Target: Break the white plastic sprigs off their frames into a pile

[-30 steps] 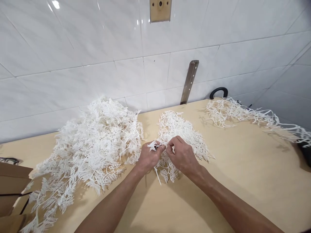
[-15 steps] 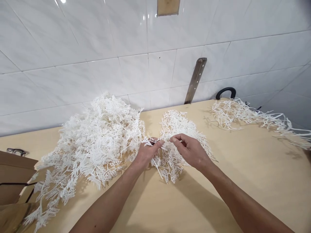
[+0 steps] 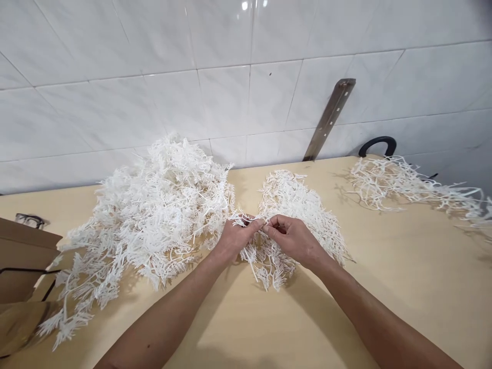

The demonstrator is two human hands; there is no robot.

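Observation:
My left hand (image 3: 240, 237) is closed on a white plastic sprig (image 3: 264, 264) with fine needle-like leaves, part of which hangs below the fingers. My right hand (image 3: 292, 238) meets it at the fingertips, its thumb and forefinger pinched on the end of the same sprig. Just behind my hands lies a small pile of loose white pieces (image 3: 303, 202). To the left stands a larger heap of white plastic branches (image 3: 157, 210), reaching nearly to my left hand. Exactly where the fingers grip is partly hidden.
Bare white stems (image 3: 418, 187) lie at the right, near a black curved handle (image 3: 378, 143). A metal strip (image 3: 330, 120) leans against the tiled wall (image 3: 154, 107). At the left edge of the wooden table (image 3: 384, 277) are a cardboard box (image 3: 26, 256) and eyeglasses (image 3: 29, 220).
My right hand has moved left, and its fingertips now touch the sprig beside my left thumb. The camera view has shifted a little; the left hand keeps its hold.

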